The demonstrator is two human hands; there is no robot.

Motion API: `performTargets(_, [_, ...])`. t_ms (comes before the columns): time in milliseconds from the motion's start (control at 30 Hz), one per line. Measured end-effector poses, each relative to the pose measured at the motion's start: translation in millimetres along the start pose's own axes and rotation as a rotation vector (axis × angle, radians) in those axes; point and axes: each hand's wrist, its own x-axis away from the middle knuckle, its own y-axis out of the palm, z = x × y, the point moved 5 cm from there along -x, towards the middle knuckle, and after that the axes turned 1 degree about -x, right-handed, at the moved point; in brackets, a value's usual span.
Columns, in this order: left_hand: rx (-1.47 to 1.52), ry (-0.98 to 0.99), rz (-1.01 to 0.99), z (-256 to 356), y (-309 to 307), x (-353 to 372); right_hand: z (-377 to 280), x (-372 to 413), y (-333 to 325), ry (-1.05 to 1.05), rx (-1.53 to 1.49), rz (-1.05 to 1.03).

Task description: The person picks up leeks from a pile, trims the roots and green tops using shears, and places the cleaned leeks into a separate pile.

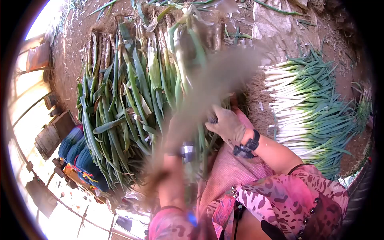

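My right hand [228, 125], in a dusty pale glove with a dark watch [247, 149] at the wrist, has its fingers curled in near my lap. Something small and dark [213, 119] shows at its fingertips. My left hand [176, 134] is smeared by motion beside it. A long grey-brown blur [218, 76] crosses both hands' area and hides the left fingers; I cannot tell what it is. Left of my hands lies a thick row of untrimmed spring onions [136, 92], with soil-covered roots at the far end and long green leaves toward me.
To the right, cleaned spring onions [300, 112] lie stacked, white stems and roots facing left. Dark blue bundles with coloured ties [82, 158] stand at the left. Scraps and a pale torn sheet [274, 24] lie on the soil at the back. Pink checked cloth [228, 172] covers my lap.
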Motion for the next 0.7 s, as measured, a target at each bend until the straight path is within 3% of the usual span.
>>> performTargets(33, [-0.129, 0.085, -0.005, 0.2, -0.4, -0.8, 2.0, -15.9, -0.3, 0.045, 0.005, -0.007])
performTargets(100, [-0.057, 0.017, -0.008, -9.0, -4.8, -0.3, 1.5, -20.2, 1.4, 0.094, 0.018, -0.019])
performTargets(133, [0.214, -0.096, 0.033, -16.0, -0.2, -2.5, -2.8, -14.4, 0.6, 0.095, 0.027, -0.024])
performTargets(200, [-0.312, 0.132, 0.098, -14.6, -9.0, -6.7, -5.0, 7.9, 10.4, 0.035, 0.097, -0.035])
performTargets(333, [-0.184, 0.114, 0.226, -24.5, -12.2, -9.1, -12.3, 43.3, 13.5, 0.09, 0.049, -0.119])
performTargets(500, [-0.161, 0.176, 0.288, -42.5, -15.1, -17.8, -9.5, -48.2, 5.1, -0.004, 0.106, 0.095])
performTargets(700, [-0.045, 0.227, 0.211, -59.7, -14.0, -28.4, -2.5, -144.0, 1.0, -0.003, 0.174, 0.086])
